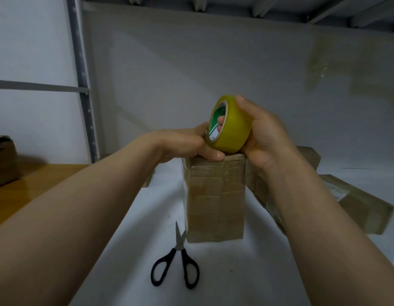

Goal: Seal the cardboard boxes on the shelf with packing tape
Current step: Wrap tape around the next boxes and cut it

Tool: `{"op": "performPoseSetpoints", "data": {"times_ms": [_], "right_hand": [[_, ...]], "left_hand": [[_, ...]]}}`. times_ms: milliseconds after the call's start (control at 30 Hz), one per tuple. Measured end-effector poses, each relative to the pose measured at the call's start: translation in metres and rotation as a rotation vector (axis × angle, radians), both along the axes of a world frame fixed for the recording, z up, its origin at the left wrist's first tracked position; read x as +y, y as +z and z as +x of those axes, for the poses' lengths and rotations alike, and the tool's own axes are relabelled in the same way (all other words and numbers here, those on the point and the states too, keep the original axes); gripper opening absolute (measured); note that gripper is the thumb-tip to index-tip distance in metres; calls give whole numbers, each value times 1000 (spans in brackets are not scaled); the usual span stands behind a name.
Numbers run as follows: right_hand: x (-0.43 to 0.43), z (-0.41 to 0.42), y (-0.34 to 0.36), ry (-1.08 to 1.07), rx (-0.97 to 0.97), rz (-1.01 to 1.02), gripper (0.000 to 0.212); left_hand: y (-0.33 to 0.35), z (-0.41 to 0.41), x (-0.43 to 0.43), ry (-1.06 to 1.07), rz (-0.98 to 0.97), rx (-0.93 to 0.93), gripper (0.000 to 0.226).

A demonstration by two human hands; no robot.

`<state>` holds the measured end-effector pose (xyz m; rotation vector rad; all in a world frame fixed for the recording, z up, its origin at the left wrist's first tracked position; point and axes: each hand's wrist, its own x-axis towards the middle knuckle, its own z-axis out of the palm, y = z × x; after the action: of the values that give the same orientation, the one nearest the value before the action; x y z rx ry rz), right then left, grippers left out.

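Note:
A tall cardboard box (216, 199) stands upright on the white shelf (235, 272), its front covered with shiny tape. My right hand (264, 135) grips a yellow roll of packing tape (232, 125) just above the box's top, fingers through the core and thumb over the rim. My left hand (189, 144) rests on the box's top left edge, its fingers curled against the underside of the roll; whether it pinches the tape end I cannot tell.
Black-handled scissors (176, 266) lie on the shelf in front of the box. More taped cardboard boxes (359, 204) lie flat to the right. Another box (4, 160) sits on a wooden surface (37, 182) at far left. A metal upright (84, 85) stands behind.

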<state>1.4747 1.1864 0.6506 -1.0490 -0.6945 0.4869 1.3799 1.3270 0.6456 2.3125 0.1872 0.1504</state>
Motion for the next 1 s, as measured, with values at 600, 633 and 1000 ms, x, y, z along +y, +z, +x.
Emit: {"op": "performPoseSetpoints", "data": {"times_ms": [600,633,1000], "right_hand": [[-64,-29,3,93,-134,-158,38],[-68,-29,-2,97,-119,-157,37],[-76,-23,-24,56,-30,-147,45]], "left_hand": [[-7,4,2,194,270,66,142],[-7,3,0,202,310,55,136],[1,-5,-5,133,585,222,114]]}}
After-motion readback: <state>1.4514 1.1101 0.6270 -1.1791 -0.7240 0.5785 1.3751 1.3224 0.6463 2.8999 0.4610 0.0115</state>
